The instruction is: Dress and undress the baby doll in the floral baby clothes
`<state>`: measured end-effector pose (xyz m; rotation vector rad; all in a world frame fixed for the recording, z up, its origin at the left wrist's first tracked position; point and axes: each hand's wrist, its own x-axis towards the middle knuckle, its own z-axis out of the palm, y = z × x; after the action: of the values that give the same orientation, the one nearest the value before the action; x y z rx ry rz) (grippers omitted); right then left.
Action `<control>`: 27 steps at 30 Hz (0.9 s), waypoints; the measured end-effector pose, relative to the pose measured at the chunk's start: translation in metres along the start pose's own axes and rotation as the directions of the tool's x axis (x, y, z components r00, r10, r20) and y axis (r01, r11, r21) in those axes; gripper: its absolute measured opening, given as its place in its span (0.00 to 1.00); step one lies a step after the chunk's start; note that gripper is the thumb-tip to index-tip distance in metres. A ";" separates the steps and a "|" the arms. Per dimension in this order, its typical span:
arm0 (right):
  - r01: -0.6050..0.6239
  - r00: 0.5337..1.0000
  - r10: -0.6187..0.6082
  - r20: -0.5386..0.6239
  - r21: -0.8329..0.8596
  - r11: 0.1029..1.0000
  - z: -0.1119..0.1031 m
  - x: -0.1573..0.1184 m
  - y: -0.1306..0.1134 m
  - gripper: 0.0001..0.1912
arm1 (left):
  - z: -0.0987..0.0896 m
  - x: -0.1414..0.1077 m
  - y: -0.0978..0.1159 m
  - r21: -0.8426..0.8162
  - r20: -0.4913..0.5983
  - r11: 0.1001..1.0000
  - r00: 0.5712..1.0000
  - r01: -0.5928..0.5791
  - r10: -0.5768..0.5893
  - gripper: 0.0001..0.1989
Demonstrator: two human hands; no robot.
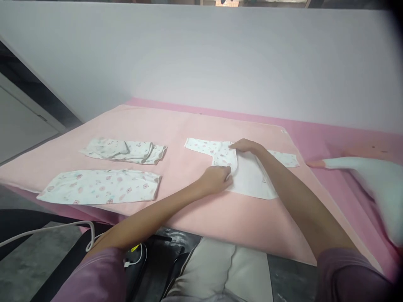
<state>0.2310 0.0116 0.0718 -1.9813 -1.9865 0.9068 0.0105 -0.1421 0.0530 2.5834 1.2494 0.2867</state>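
A small long-sleeved baby top (252,178), white with a pink print, lies spread on the pink cloth with one printed front panel folded over toward the left. My left hand (217,179) is closed on the lower edge of that panel, its fingers curled in. Higher up by the neckline, my right hand (247,145) pinches the top edge of the same panel. The plain white inside shows between my arms. One printed sleeve reaches left, and the other sticks out behind my right forearm.
To the left lie a folded printed garment (138,152) and a flat printed garment (100,186) in front of it. At the right rests a white, soft-looking thing with an orange pointed tip (362,167). A white panel (201,58) stands behind the pink cloth (189,214). A white cable (47,228) hangs at lower left.
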 end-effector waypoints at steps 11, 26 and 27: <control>0.449 0.796 -0.477 -0.372 -0.164 0.878 0.073 -0.004 -0.027 0.15 | -0.029 -0.057 -0.108 0.187 -0.301 0.930 0.920 0.315 -0.251 0.18; 0.361 0.807 -0.429 -0.405 -0.236 0.902 0.003 -0.044 0.089 0.37 | -0.045 -0.008 -0.116 -0.007 0.039 0.999 0.998 0.047 -0.047 0.42; 0.282 0.833 -0.352 -0.427 -0.220 0.934 -0.012 -0.044 0.108 0.35 | -0.049 0.010 -0.125 -0.012 0.025 0.998 0.998 0.062 -0.062 0.43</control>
<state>0.3313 -0.0356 0.0351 -1.6504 -2.0423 0.1858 -0.0894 -0.0526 0.0606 2.5244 1.3115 0.2492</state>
